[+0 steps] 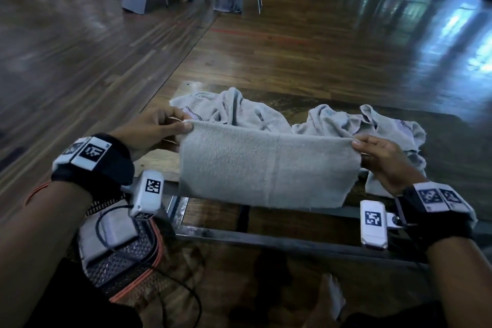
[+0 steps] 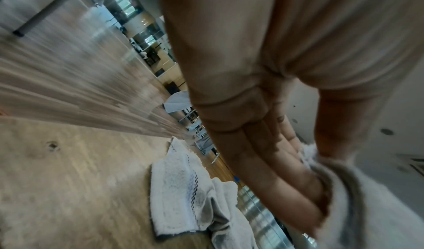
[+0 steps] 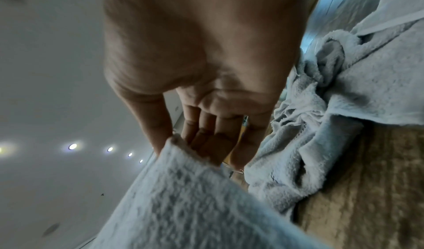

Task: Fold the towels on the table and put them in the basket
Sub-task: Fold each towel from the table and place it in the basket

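Both hands are up and working the same cloth: the left hand (image 1: pixel 154 128) pinches the top left corner of a grey towel (image 1: pixel 269 168), thumb on the near face and fingers behind, and the right hand (image 1: pixel 380 157) pinches the top right corner the same way. The towel hangs flat and taut between them, folded over along its top edge, its lower hem dangling just over the near edge of the worktop (image 1: pixel 439 141). From the left wrist you can see the fingers (image 2: pixel 263 162) laid long against the fabric, thumb clamping from the other side; from the right wrist, thumb and fingers (image 3: pixel 206 140) close on the corner's edge. Behind the held towel, two more lie crumpled on the worktop: a heap with a chequered trim (image 1: pixel 229 109) toward the far left corner, and another rumpled towel (image 1: pixel 372 128) on the right side, spilling toward the near right edge. Down by the near left corner, below the worktop, sits a mesh basket (image 1: pixel 125 253) with an orange rim, and something pale and folded lies inside it.
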A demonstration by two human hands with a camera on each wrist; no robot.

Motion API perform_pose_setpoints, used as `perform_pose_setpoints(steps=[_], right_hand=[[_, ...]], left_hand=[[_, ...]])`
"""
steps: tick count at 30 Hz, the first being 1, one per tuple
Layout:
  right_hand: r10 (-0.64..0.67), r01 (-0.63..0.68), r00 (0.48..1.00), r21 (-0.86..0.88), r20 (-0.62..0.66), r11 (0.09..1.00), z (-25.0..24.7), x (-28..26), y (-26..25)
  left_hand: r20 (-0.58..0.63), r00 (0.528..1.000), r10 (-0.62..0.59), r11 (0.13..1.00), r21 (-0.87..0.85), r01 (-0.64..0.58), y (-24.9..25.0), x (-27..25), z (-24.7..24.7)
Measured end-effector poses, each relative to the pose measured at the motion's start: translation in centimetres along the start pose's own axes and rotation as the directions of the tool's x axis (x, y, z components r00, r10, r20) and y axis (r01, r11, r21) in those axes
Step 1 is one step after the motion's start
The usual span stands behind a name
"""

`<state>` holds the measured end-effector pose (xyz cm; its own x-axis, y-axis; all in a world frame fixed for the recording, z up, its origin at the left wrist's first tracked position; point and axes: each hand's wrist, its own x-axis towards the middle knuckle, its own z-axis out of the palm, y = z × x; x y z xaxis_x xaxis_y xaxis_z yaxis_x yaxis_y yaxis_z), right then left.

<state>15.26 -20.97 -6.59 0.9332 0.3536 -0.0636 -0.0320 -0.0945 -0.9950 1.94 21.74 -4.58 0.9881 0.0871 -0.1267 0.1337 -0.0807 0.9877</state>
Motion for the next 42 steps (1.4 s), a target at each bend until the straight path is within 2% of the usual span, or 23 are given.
perform_pose_setpoints(steps=[4, 6, 7, 8, 10, 11, 12, 13, 15, 17, 18, 20, 22, 24, 27, 31, 34, 36, 38, 40, 41, 42], right_hand=[[0.05, -0.056, 0.998, -0.142, -0.047, 0.988, 0.7, 0.7, 0.4], [0.044, -0.07, 0.993, -0.236, -0.114, 0.969, 1.4, 1.4, 1.2], [0.033, -0.076, 0.987, -0.277, -0.158, 0.958, 1.8, 1.8, 1.5], [0.007, -0.082, 0.975, -0.331, -0.222, 0.94, 2.3, 2.2, 1.7], [-0.1, -0.096, 0.92, -0.466, -0.38, 0.88, 3.5, 2.8, 2.0], [-0.173, -0.095, 0.888, -0.537, -0.426, 0.838, 4.5, 2.8, 2.1], [-0.246, -0.069, 0.87, -0.601, -0.427, 0.796, 5.7, 2.8, 2.1], [-0.308, -0.023, 0.869, -0.654, -0.388, 0.756, 7.0, 2.7, 2.3], [-0.392, 0.082, 0.885, -0.746, -0.25, 0.661, 9.9, 2.5, 3.0], [-0.377, 0.137, 0.921, -0.821, -0.101, 0.555, 12.4, 2.5, 4.1], [-0.338, 0.149, 0.94, -0.848, -0.037, 0.508, 13.5, 2.5, 4.6], [-0.26, 0.187, 0.962, -0.899, 0.085, 0.395, 15.2, 2.4, 6.1], [-0.178, 0.231, 0.966, -0.939, 0.189, 0.255, 16.5, 2.2, 7.5], [-0.141, 0.253, 0.963, -0.951, 0.229, 0.178, 16.6, 2.2, 8.4], [-0.081, 0.225, 0.974, -0.957, 0.213, 0.184, 14.7, 2.5, 8.6], [0.013, 0.055, 0.998, -0.989, 0.057, 0.141, 11.2, 2.5, 8.7], [0.02, -0.013, 1.0, -0.988, -0.01, 0.156, 10.3, 1.9, 8.6], [0.003, 0.005, 1.0, -0.972, 0.006, 0.236, 10.8, 1.4, 8.6], [0.003, 0.042, 0.999, -0.917, 0.047, 0.396, 11.6, 0.7, 8.4], [0.02, 0.066, 0.996, -0.829, 0.092, 0.555, 11.9, 0.1, 8.0], [0.01, 0.079, 0.994, -0.801, 0.105, 0.593, 11.8, 0.1, 7.7], [-0.025, 0.097, 0.994, -0.799, 0.102, 0.594, 11.3, 0.1, 7.4]], left_hand=[[-0.037, 0.999, -0.017, 0.993, 0.12, 0.021, -0.7, 0.9, 0.4], [-0.111, 0.993, 0.04, 0.965, 0.264, -0.009, -1.2, 1.7, 1.2], [-0.181, 0.978, 0.109, 0.933, 0.358, -0.037, -1.5, 2.1, 1.7], [-0.268, 0.944, 0.193, 0.893, 0.447, -0.055, -1.8, 2.4, 2.2], [-0.441, 0.834, 0.332, 0.834, 0.551, -0.041, -2.2, 2.8, 3.2], [-0.469, 0.794, 0.385, 0.807, 0.589, -0.043, -2.4, 2.9, 3.8], [-0.444, 0.784, 0.433, 0.768, 0.637, -0.063, -2.8, 3.0, 4.6], [-0.374, 0.802, 0.466, 0.717, 0.691, -0.094, -3.2, 3.1, 5.6], [-0.166, 0.871, 0.463, 0.581, 0.798, -0.157, -4.3, 3.2, 8.2], [0.005, 0.925, 0.38, 0.421, 0.89, -0.178, -5.9, 3.5, 10.8], [0.047, 0.943, 0.328, 0.355, 0.919, -0.17, -6.6, 3.7, 11.7], [0.073, 0.972, 0.224, 0.276, 0.951, -0.136, -7.9, 4.3, 12.8], [0.068, 0.987, 0.146, 0.239, 0.966, -0.102, -9.0, 4.7, 13.0], [0.057, 0.991, 0.12, 0.198, 0.977, -0.08, -9.9, 5.1, 12.7], [0.021, 0.991, 0.136, 0.196, 0.979, -0.047, -10.8, 5.5, 11.3], [-0.044, 0.993, 0.108, 0.226, 0.974, 0.019, -11.1, 5.5, 9.1], [-0.051, 0.996, 0.067, 0.211, 0.977, 0.036, -10.8, 5.3, 8.1], [-0.068, 0.997, 0.046, 0.163, 0.985, 0.06, -10.2, 5.4, 7.4], [-0.128, 0.991, 0.047, 0.137, 0.983, 0.12, -9.3, 5.9, 6.6], [-0.196, 0.978, 0.068, 0.061, 0.98, 0.192, -8.1, 6.2, 6.0], [-0.209, 0.973, 0.099, 0.012, 0.978, 0.209, -7.5, 6.2, 6.1], [-0.197, 0.971, 0.134, -0.013, 0.98, 0.201, -6.9, 6.1, 6.4]])
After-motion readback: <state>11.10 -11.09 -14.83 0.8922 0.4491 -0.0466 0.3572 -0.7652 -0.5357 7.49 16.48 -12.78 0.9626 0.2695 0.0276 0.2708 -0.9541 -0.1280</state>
